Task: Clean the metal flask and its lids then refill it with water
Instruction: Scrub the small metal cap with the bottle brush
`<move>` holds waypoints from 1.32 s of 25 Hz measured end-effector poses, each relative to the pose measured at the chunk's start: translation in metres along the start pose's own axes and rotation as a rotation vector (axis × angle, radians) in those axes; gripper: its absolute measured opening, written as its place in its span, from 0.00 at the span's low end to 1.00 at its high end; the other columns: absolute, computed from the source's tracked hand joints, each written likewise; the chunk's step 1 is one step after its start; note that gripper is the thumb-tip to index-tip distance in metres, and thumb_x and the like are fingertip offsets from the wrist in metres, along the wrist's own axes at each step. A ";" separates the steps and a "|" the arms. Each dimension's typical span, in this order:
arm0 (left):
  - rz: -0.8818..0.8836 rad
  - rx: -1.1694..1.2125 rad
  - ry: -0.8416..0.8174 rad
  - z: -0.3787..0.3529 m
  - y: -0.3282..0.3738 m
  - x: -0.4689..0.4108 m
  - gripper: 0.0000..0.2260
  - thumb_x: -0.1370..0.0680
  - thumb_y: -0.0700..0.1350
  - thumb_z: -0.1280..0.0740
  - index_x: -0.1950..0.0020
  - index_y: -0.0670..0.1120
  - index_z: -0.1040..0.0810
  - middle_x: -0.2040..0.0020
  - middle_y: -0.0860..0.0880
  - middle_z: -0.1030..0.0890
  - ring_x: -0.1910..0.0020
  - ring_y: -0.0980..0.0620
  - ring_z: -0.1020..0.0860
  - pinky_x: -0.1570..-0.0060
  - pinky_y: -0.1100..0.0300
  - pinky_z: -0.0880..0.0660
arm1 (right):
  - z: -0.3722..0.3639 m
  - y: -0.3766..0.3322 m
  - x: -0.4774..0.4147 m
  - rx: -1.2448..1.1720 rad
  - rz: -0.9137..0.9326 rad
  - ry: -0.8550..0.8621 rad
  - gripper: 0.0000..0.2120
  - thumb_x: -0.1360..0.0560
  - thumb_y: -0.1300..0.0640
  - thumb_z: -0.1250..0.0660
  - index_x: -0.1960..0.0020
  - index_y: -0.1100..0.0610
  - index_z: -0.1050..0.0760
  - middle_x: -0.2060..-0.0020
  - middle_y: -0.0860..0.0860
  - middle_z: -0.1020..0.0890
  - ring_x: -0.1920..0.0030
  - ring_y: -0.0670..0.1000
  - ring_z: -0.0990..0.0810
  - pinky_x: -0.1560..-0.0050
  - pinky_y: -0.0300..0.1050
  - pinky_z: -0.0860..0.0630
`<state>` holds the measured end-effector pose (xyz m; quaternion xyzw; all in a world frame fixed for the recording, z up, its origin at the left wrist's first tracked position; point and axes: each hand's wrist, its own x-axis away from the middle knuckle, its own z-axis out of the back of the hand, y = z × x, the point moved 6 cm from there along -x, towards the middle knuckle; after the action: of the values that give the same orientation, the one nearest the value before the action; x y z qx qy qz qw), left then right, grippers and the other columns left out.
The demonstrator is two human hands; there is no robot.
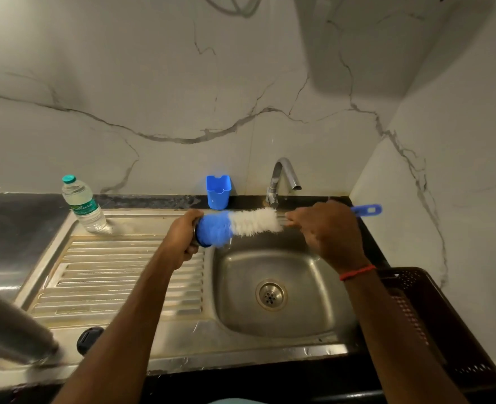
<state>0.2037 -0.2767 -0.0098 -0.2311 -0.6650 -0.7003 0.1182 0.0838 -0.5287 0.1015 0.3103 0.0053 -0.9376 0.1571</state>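
Just behind brush (255,221): blue cup (218,192), tap (283,177).

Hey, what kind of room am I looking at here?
Most likely a home kitchen: a steel sink with a ribbed draining board, a tap behind it, and a dark counter below a marble-look wall.

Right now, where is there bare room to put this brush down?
The ribbed drainboard is bare between the water bottle at its back and the black lid at its front edge. The sink basin is bare around the drain. Crowded: the front-left corner with the flask, the back ledge with blue holder and faucet, the basket on the right.
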 end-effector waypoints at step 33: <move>0.068 -0.274 -0.090 -0.006 -0.013 -0.003 0.20 0.16 0.56 0.44 0.52 0.43 0.21 0.67 0.44 0.23 0.78 0.56 0.35 0.79 0.65 0.39 | -0.011 -0.032 0.020 0.303 0.235 0.113 0.11 0.24 0.55 0.30 0.43 0.58 0.18 0.59 0.54 0.18 0.61 0.52 0.20 0.62 0.47 0.22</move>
<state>0.1992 -0.2816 -0.0221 -0.2988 -0.5594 -0.7691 0.0791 0.0656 -0.5028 0.0780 0.3808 -0.1635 -0.8839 0.2166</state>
